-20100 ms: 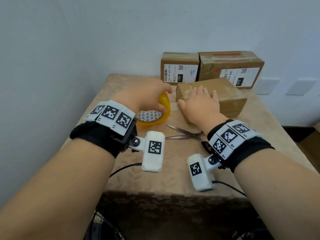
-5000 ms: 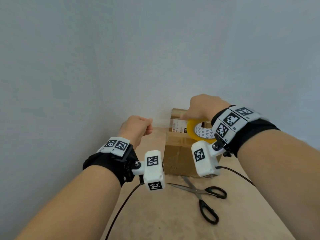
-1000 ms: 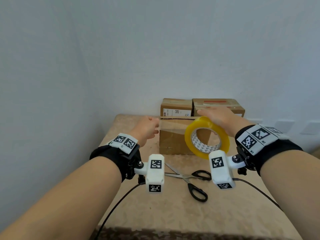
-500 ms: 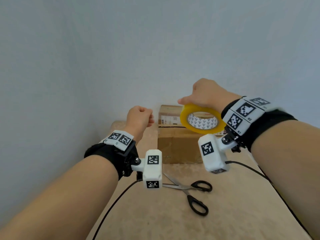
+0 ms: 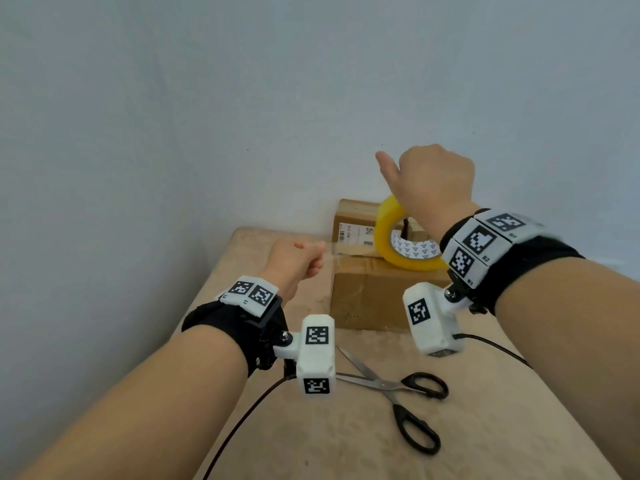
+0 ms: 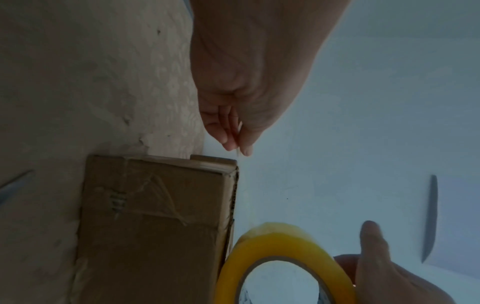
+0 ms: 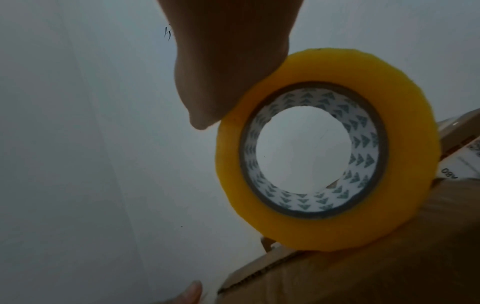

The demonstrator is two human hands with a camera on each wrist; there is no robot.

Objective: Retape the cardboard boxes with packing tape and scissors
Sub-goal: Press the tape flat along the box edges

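Observation:
My right hand (image 5: 431,187) grips the yellow packing tape roll (image 5: 388,233) by its rim, just above the near cardboard box (image 5: 367,292), with the thumb sticking out. In the right wrist view the tape roll (image 7: 405,164) almost touches the box's (image 7: 389,271) top edge. Left of the box's top left corner, my left hand (image 5: 311,263) pinches the free tape end, and a clear strip runs from it over the box top to the roll. The left wrist view shows the left hand (image 6: 237,144) pinching a thin strip above the box (image 6: 155,226).
Black-handled scissors (image 5: 398,393) lie open on the beige table (image 5: 485,427) in front of the box. Another labelled cardboard box (image 5: 353,220) stands behind against the wall. The wall runs close along the table's left and far sides.
The roll has tilted from lying flat to standing nearly on edge, and my right thumb now sticks out. My left hand has dropped slightly toward the box's left top corner.

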